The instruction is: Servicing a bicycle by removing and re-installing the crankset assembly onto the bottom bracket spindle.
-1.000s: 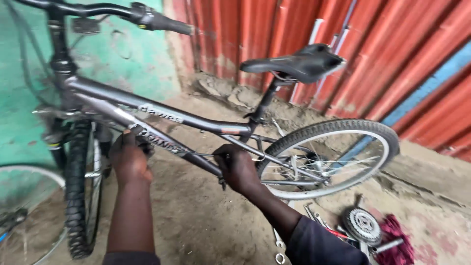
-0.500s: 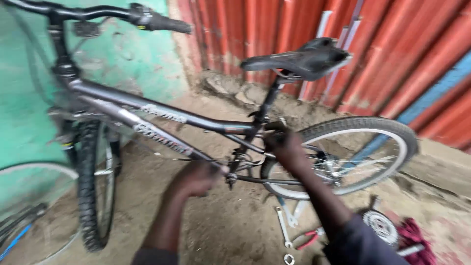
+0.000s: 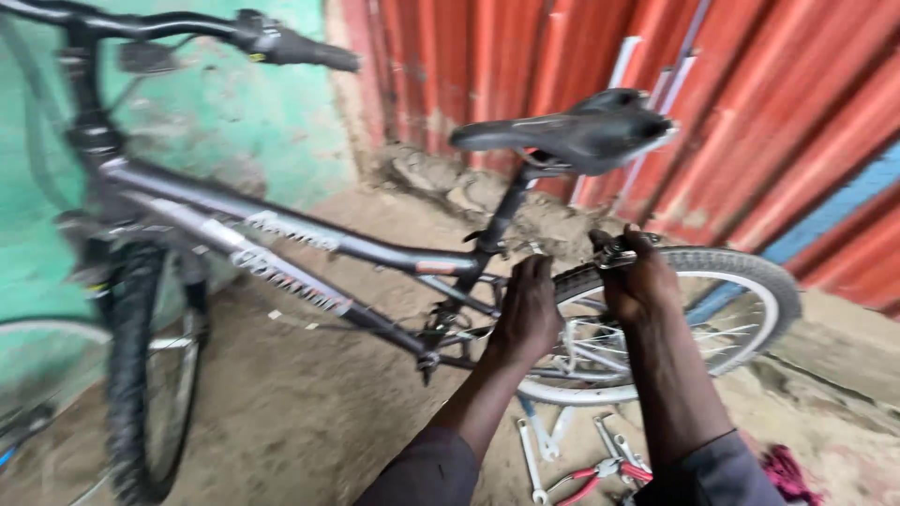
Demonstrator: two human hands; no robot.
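We see a dark bike (image 3: 309, 239) standing on the dirt floor (image 3: 309, 412), front wheel (image 3: 141, 375) at 8 o'clock, rear wheel (image 3: 712, 309) at 4 o'clock, saddle (image 3: 572, 131) at 1 o'clock. Left hand (image 3: 527, 314) sits on the frame just ahead of the rear wheel, fingers curled on the stays near the seat tube; we can't tell whether the grip is pinching a part or just resting there. Right hand (image 3: 637, 281) is on top of the rear tire, grip pressed around the brake (image 3: 614, 251) at the rim, thumb and fingers closed on it. Hands are near each other, not touching. Below them at 6 o'clock, wrenches (image 3: 536, 440) and red-handled pliers (image 3: 600, 473) lie on the floor, just beside the rear wheel. A red rag (image 3: 787, 473) at 5 o'clock. Green wall (image 3: 216, 112) behind the handlebar (image 3: 187, 26), red corrugated sheet (image 3: 769, 112) behind the saddle. Frame is motion-blurred, so small parts are hard to read.
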